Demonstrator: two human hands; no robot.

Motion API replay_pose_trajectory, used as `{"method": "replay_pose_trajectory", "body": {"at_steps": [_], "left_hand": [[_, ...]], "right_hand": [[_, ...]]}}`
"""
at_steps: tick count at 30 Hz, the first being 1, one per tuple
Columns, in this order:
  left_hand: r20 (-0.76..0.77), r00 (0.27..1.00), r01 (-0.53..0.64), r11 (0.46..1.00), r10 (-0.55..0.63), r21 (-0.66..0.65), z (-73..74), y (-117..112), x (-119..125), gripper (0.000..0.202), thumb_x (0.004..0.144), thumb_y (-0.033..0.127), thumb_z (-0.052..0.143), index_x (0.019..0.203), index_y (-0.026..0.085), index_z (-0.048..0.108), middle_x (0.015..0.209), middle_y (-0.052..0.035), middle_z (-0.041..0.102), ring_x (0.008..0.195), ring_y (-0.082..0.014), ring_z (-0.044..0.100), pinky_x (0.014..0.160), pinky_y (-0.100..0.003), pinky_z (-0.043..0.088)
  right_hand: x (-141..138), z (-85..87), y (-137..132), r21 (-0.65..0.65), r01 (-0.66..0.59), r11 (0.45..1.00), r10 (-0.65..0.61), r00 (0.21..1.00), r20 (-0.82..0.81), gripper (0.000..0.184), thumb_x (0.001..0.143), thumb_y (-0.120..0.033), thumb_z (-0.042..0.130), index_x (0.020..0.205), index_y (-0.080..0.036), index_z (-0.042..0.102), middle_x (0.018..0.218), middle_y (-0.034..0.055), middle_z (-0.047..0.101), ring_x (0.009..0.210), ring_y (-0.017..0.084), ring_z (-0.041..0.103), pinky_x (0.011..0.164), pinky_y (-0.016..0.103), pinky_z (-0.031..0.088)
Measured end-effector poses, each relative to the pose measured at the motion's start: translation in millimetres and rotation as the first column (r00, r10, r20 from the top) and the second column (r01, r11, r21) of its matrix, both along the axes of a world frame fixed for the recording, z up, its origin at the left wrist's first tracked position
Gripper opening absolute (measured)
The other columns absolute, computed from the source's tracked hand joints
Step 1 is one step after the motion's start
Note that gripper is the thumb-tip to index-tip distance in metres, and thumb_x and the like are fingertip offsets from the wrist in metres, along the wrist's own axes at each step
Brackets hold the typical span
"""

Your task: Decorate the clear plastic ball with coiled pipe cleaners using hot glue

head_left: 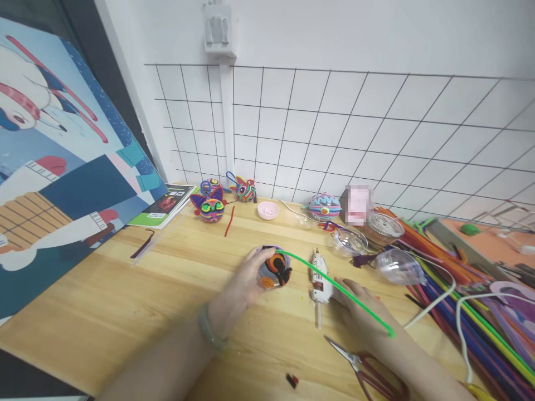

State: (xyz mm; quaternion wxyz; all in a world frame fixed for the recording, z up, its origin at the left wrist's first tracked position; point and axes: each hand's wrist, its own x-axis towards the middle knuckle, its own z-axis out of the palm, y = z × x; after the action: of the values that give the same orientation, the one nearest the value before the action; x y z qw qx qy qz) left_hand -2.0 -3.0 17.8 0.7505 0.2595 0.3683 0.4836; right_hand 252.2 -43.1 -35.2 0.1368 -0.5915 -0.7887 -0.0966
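My left hand (248, 275) is closed around a small clear plastic ball (268, 274) decorated with orange and black coiled pipe cleaners. A long green pipe cleaner (334, 283) runs from the top of the ball, under my thumb, across to the right and over my right hand. My right hand (361, 306) is at the handle of a white hot glue gun (321, 281), fingers curled about it, partly hidden. The glue gun lies on the table, nozzle pointing away, a clear glue stick (319, 316) out of its back. Scissors (355, 362) lie open below my right hand.
Finished pipe-cleaner ornaments (211, 207) and a pink dish (268, 210) stand along the wall. Clear plastic half-shells (397, 266) sit to the right, beside bundled pipe cleaners (451, 295) and a white cable (434, 301). A large illustrated board (83, 172) leans at left.
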Motion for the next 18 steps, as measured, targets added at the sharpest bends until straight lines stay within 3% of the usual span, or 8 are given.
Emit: {"method": "replay_pose_trajectory", "body": {"at_steps": [2, 5, 8, 13, 16, 18], "left_hand": [[-0.024, 1.0, -0.008, 1.0, 0.009, 0.003, -2.0, 0.8, -0.4, 0.021, 0.072, 0.032, 0.067, 0.089, 0.02, 0.061, 0.077, -0.0019, 0.068, 0.067, -0.0175, 0.064, 0.062, -0.031, 0.05], [-0.043, 0.999, -0.009, 1.0, 0.009, 0.002, -3.1, 1.4, -0.5, 0.021, 0.073, 0.032, 0.065, 0.09, 0.02, 0.06, 0.079, -0.0028, 0.068, 0.07, -0.0186, 0.065, 0.062, -0.032, 0.05], [-0.032, 0.999, -0.004, 1.0, 0.004, 0.018, -2.3, 1.4, -0.5, 0.02, 0.073, 0.031, 0.065, 0.09, 0.02, 0.06, 0.079, -0.0027, 0.068, 0.069, -0.0181, 0.065, 0.062, -0.032, 0.05], [-0.021, 0.999, -0.031, 0.997, 0.032, 0.069, -1.0, 1.9, 0.4, 0.023, 0.071, 0.03, 0.069, 0.088, 0.019, 0.059, 0.078, -0.0022, 0.067, 0.066, -0.0165, 0.063, 0.059, -0.029, 0.049], [-0.039, 0.996, -0.071, 0.987, 0.077, 0.142, -1.9, 4.1, 0.7, 0.026, 0.069, 0.031, 0.071, 0.088, 0.018, 0.06, 0.078, -0.0024, 0.066, 0.066, -0.0155, 0.063, 0.059, -0.026, 0.048], [-0.071, 0.991, -0.1, 0.977, 0.115, 0.19, -2.6, 5.8, 0.3, 0.027, 0.067, 0.031, 0.072, 0.087, 0.017, 0.06, 0.081, -0.0029, 0.066, 0.068, -0.0156, 0.063, 0.06, -0.025, 0.047]], "right_hand": [[-3.3, -7.5, 2.5, -0.024, 0.017, 1.0, -0.016, 0.999, 0.031, 0.045, 0.074, -0.002, 0.041, 0.11, -0.017, 0.064, 0.095, 0.0129, 0.07, 0.079, 0.025, 0.067, 0.064, 0.034, 0.053], [-8.7, -5.4, 4.7, 0.005, 0.032, 0.999, -0.032, 0.996, 0.08, 0.052, 0.071, 0.003, 0.039, 0.116, -0.012, 0.058, 0.104, 0.0172, 0.068, 0.09, 0.027, 0.066, 0.069, 0.034, 0.052], [-11.6, 2.3, 8.1, -0.014, 0.003, 1.0, -0.002, 0.996, 0.09, 0.049, 0.069, 0.003, 0.041, 0.11, -0.014, 0.06, 0.101, 0.0142, 0.068, 0.08, 0.024, 0.066, 0.066, 0.033, 0.051], [-10.8, 16.1, 9.9, -0.087, -0.043, 0.995, 0.047, 0.998, 0.042, 0.031, 0.074, -0.006, 0.044, 0.095, -0.017, 0.064, 0.087, 0.0088, 0.066, 0.066, 0.02, 0.066, 0.053, 0.027, 0.049], [-8.0, 27.4, -3.4, -0.141, -0.101, 0.985, 0.096, 0.995, -0.042, 0.027, 0.082, -0.016, 0.047, 0.103, -0.019, 0.063, 0.096, 0.0073, 0.068, 0.074, 0.018, 0.069, 0.062, 0.025, 0.054], [-5.5, 36.2, -15.9, -0.205, -0.109, 0.973, 0.07, 0.98, -0.188, 0.033, 0.085, -0.026, 0.05, 0.116, -0.023, 0.06, 0.107, 0.0066, 0.069, 0.087, 0.021, 0.07, 0.07, 0.026, 0.057]]}}
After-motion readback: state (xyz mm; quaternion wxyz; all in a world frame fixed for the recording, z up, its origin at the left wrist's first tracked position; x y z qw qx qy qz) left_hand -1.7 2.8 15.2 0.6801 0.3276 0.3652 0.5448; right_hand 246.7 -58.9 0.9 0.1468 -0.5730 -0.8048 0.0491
